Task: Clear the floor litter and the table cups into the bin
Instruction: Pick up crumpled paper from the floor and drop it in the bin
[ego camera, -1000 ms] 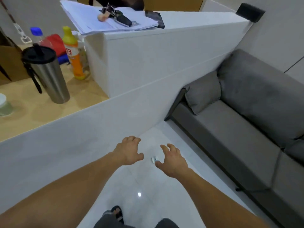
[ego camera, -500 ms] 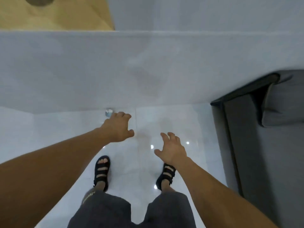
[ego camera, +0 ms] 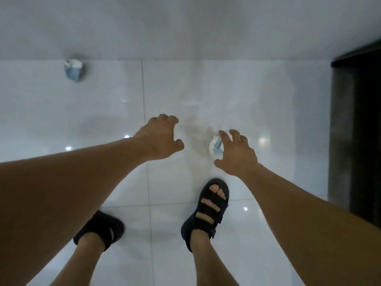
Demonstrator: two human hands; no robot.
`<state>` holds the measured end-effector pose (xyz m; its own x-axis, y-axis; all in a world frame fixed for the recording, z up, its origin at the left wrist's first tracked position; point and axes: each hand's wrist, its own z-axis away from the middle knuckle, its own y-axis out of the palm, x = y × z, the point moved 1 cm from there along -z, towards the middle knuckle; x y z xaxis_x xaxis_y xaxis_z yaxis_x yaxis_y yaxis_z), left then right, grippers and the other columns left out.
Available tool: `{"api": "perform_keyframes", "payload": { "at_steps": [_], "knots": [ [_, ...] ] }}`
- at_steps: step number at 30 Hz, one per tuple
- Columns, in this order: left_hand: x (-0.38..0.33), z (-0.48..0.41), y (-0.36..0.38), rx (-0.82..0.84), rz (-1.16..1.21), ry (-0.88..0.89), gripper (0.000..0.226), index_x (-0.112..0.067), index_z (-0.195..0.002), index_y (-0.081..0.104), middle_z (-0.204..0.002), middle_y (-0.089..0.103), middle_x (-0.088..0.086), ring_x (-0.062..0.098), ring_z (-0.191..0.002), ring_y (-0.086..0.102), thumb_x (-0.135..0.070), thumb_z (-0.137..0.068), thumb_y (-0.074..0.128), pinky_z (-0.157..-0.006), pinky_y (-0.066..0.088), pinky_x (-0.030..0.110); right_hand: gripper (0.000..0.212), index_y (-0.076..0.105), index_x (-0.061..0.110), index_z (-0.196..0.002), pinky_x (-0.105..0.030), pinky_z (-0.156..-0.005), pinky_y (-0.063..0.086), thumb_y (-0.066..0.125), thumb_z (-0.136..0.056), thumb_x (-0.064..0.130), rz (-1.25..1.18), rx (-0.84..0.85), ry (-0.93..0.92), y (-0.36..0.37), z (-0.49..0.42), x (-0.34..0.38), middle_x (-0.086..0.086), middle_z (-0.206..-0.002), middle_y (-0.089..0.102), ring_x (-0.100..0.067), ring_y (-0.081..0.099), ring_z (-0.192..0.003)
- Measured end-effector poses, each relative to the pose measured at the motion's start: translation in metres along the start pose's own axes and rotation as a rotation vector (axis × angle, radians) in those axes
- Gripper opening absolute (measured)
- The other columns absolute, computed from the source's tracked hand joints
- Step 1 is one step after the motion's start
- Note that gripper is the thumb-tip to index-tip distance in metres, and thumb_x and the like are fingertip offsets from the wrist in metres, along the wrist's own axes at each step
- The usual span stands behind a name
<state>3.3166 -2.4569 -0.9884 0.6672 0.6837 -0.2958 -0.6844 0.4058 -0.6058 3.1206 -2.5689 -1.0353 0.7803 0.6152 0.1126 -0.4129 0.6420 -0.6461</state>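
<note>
Two pieces of litter lie on the glossy white tiled floor. A small white and blue crumpled piece [ego camera: 215, 146] lies just left of my right hand [ego camera: 237, 154], whose spread fingers hover over it without holding it. A bigger crumpled blue and white wad [ego camera: 74, 69] sits far left, at the foot of the white wall. My left hand [ego camera: 161, 139] hangs over the bare floor with loosely curled fingers and holds nothing. No bin and no cups are in view.
My two feet in black strap sandals [ego camera: 208, 211] stand just below the hands. A white wall [ego camera: 185, 25] runs across the top. The dark side of a sofa [ego camera: 356, 131] stands at the right edge.
The view has dropped from the counter and sofa down to the floor. Both hands have come lower, and my right hand now hovers at the small white and blue litter.
</note>
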Motion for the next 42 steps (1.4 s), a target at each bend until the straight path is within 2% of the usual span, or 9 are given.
{"api": "perform_keyframes", "payload": {
  "at_steps": [6, 10, 14, 20, 24, 26, 29, 33, 42],
  "knots": [
    [0.023, -0.059, 0.093, -0.002, 0.063, 0.031, 0.069, -0.022, -0.146, 0.029, -0.148, 0.034, 0.002, 0.023, -0.134, 0.032, -0.042, -0.087, 0.057, -0.1, 0.036, 0.038, 0.097, 0.013, 0.029, -0.152, -0.045, -0.09, 0.048, 0.076, -0.077, 0.027, 0.08, -0.074, -0.041, 0.075, -0.074, -0.023, -0.006, -0.154, 0.015, -0.032, 0.031, -0.132],
    [0.031, -0.069, 0.12, 0.004, 0.111, 0.061, 0.068, -0.02, -0.146, 0.03, -0.146, 0.036, 0.004, 0.023, -0.132, 0.036, -0.041, -0.087, 0.057, -0.101, 0.038, 0.038, 0.072, 0.032, 0.02, -0.145, -0.039, -0.081, 0.049, 0.069, -0.083, 0.028, 0.139, -0.207, -0.063, 0.098, -0.088, -0.024, -0.012, -0.139, 0.034, -0.033, 0.039, -0.12],
    [0.041, -0.056, 0.116, -0.006, 0.227, 0.06, 0.068, -0.022, -0.146, 0.03, -0.146, 0.037, 0.003, 0.023, -0.13, 0.04, -0.048, -0.088, 0.055, -0.102, 0.039, 0.038, 0.062, 0.044, 0.013, -0.137, -0.033, -0.087, 0.042, 0.068, -0.084, 0.032, 0.022, -0.238, -0.068, 0.099, -0.074, -0.007, -0.011, -0.126, 0.049, -0.031, 0.042, -0.115],
    [0.078, -0.002, 0.052, 0.046, 0.549, 0.007, 0.072, -0.026, -0.144, 0.031, -0.14, 0.046, -0.002, 0.019, -0.121, 0.05, -0.054, -0.084, 0.06, -0.098, 0.044, 0.032, 0.067, 0.053, 0.012, -0.133, -0.028, -0.086, 0.042, 0.081, -0.074, 0.022, -0.384, -0.294, -0.413, 0.043, -0.022, 0.114, -0.005, -0.117, 0.059, -0.024, 0.05, -0.112],
    [0.133, 0.042, -0.01, -0.028, 0.743, -0.031, 0.044, -0.021, -0.124, 0.046, -0.108, 0.061, -0.006, 0.013, -0.095, 0.059, -0.035, -0.086, 0.063, -0.077, 0.048, 0.024, 0.07, 0.051, 0.017, -0.135, -0.028, -0.086, 0.049, 0.081, -0.072, 0.021, -0.431, -0.276, -0.579, -0.006, 0.002, 0.218, 0.002, -0.121, 0.055, -0.016, 0.054, -0.109],
    [0.166, 0.065, -0.033, -0.102, 0.79, -0.048, 0.025, -0.022, -0.11, 0.05, -0.093, 0.059, -0.012, 0.006, -0.082, 0.057, -0.03, -0.089, 0.061, -0.064, 0.039, 0.016, 0.074, 0.048, 0.018, -0.139, -0.028, -0.086, 0.05, 0.081, -0.073, 0.024, -0.378, -0.237, -0.622, -0.023, 0.01, 0.263, 0.002, -0.126, 0.051, -0.014, 0.054, -0.109],
    [0.22, 0.097, -0.056, -0.197, 0.831, -0.126, 0.008, -0.029, -0.091, 0.049, -0.082, 0.056, -0.016, 0.003, -0.072, 0.053, -0.024, -0.091, 0.055, -0.057, 0.034, 0.014, 0.08, 0.043, 0.018, -0.143, -0.023, -0.084, 0.046, 0.079, -0.075, 0.039, -0.237, -0.228, -0.689, -0.041, 0.016, 0.323, 0.002, -0.136, 0.045, -0.011, 0.051, -0.117],
    [0.294, 0.137, -0.068, -0.276, 0.872, -0.258, 0.004, -0.028, -0.096, 0.048, -0.085, 0.058, -0.008, 0.009, -0.071, 0.054, -0.027, -0.094, 0.051, -0.056, 0.036, 0.017, 0.093, 0.023, 0.026, -0.151, -0.027, -0.099, 0.038, 0.072, -0.077, 0.056, -0.017, -0.118, -0.638, -0.056, 0.009, 0.384, 0.008, -0.149, 0.027, -0.01, 0.033, -0.135],
    [0.402, 0.136, -0.056, -0.38, 0.885, -0.472, 0.011, -0.027, -0.098, 0.045, -0.088, 0.062, -0.002, 0.013, -0.066, 0.055, -0.032, -0.093, 0.052, -0.054, 0.038, 0.026, 0.082, 0.008, 0.025, -0.154, -0.039, -0.106, 0.034, 0.059, -0.091, 0.038, 0.526, -0.107, -0.553, -0.072, -0.094, 0.452, -0.001, -0.161, 0.004, -0.027, 0.013, -0.144]
  ]
}}
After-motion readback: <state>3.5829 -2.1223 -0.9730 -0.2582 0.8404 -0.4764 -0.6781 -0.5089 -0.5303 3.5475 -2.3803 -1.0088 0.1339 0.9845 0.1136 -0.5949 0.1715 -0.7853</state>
